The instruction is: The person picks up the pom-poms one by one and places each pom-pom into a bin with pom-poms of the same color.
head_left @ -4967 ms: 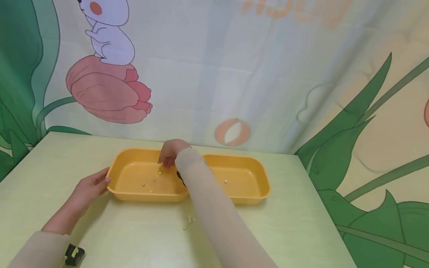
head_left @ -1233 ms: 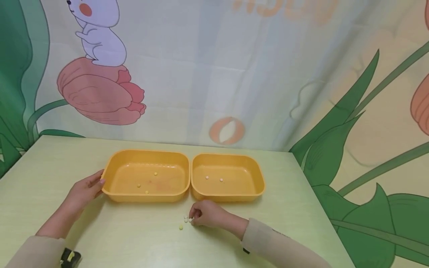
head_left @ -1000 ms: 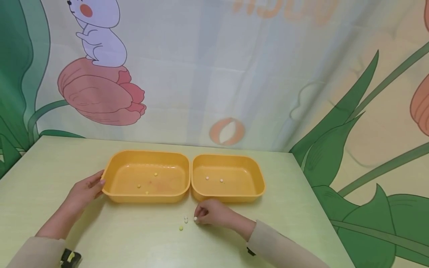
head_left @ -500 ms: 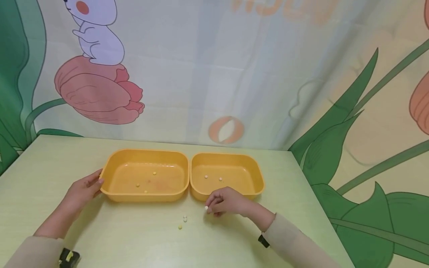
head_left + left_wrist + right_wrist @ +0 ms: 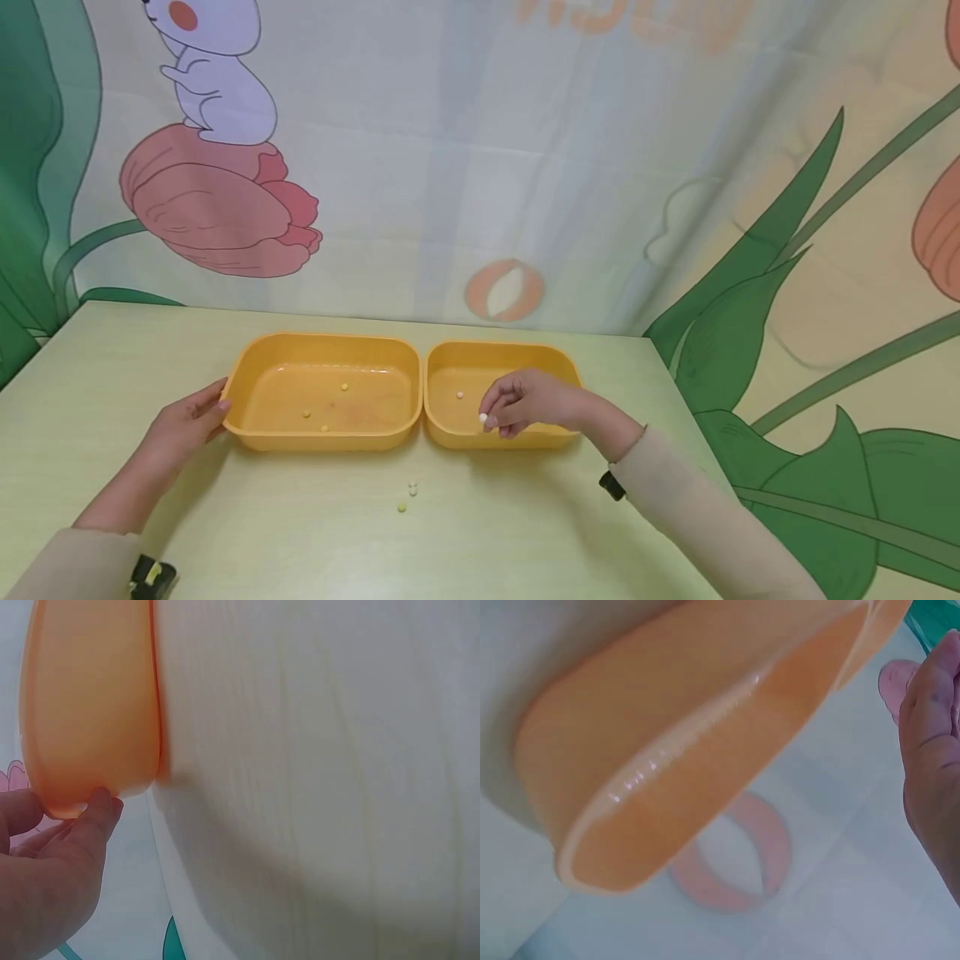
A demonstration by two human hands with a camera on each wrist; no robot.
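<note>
My right hand (image 5: pixel 528 404) pinches a small white bead (image 5: pixel 483 417) between thumb and fingertips, above the front of the right yellow tray (image 5: pixel 450 438). One white bead (image 5: pixel 460 395) shows on that tray's floor, left of the hand; the hand covers part of the tray. My left hand (image 5: pixel 180 425) holds the left end of the left yellow tray (image 5: pixel 322 442), thumb and fingers spread against its end wall (image 5: pixel 82 761). Inside that tray lie three yellow beads (image 5: pixel 344 387). In the right wrist view the right hand (image 5: pixel 934 750) is cut off at the edge.
On the pale table (image 5: pixel 300 525), in front of the trays, lie two white beads (image 5: pixel 412 490) and a yellow bead (image 5: pixel 401 507). Both trays stand end to end. A printed curtain (image 5: pixel 390 167) hangs right behind the table's far edge.
My right hand came from the left tray to the beads on the table, picked up a white one and lifted it over the right tray. The left hand has kept its place on the tray.
</note>
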